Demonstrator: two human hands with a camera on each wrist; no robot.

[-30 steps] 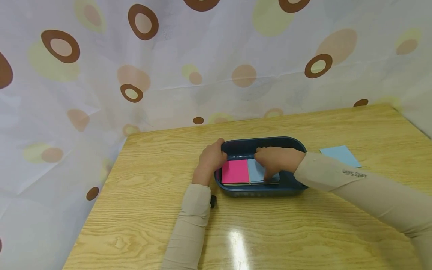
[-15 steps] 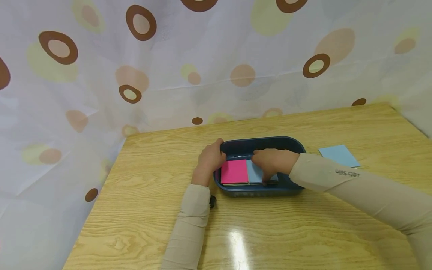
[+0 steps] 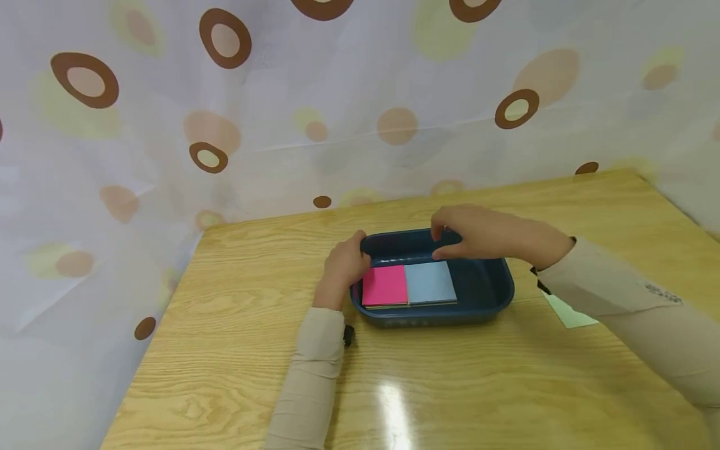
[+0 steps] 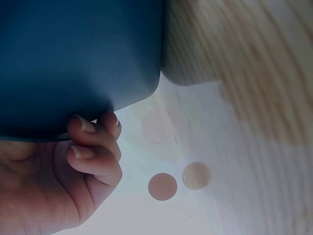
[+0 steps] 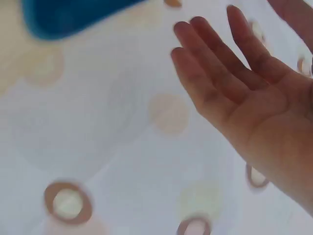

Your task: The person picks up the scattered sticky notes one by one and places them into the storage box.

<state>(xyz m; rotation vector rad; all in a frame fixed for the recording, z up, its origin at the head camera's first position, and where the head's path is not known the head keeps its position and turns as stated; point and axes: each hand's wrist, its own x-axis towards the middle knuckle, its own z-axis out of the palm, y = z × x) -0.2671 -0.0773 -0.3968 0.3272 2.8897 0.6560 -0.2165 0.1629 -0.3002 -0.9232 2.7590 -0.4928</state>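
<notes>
A dark blue plastic tray [image 3: 433, 320] with rounded corners stands on the wooden table. In its left part a pink square stack of paper [image 3: 385, 285] lies beside a light blue one [image 3: 430, 282]; other sheets show at their lower edges. My left hand [image 3: 344, 265] grips the tray's left end, and the left wrist view shows fingers [image 4: 93, 160] curled at the rim. Over the tray's back right rim is my right hand [image 3: 489, 234], holding nothing, its thumb and fingers apart. The right wrist view shows its fingers [image 5: 210, 73] spread and nearly straight.
Right of the tray, a pale green paper [image 3: 569, 312] lies on the table [image 3: 270, 281], partly covered by my right sleeve [image 3: 613, 294]. A patterned curtain [image 3: 349, 94] hangs behind the table's far edge.
My right hand has let go of the light blue stack and risen back and to the right, uncovering it. Its forearm now hides the loose light blue sheet. The left hand keeps its hold.
</notes>
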